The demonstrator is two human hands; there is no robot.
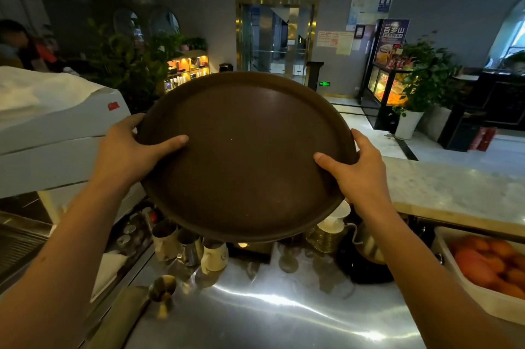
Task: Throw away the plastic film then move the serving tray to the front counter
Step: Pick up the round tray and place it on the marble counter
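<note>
A round dark brown serving tray [247, 155] is held up in the air above the steel worktop, tilted with its face toward me. My left hand [130, 152] grips its left rim, thumb on the tray's face. My right hand [355, 169] grips the right rim the same way. The tray is bare, and no plastic film is in view. The marble front counter [454, 189] runs to the right, just past the tray's right edge.
Under the tray stand metal pitchers [190, 249], a kettle [366, 246] and glasses on the steel worktop [270, 309]. A white coffee machine [56, 132] stands at the left. A white tub of oranges [488, 266] sits at the right. A person stands far left.
</note>
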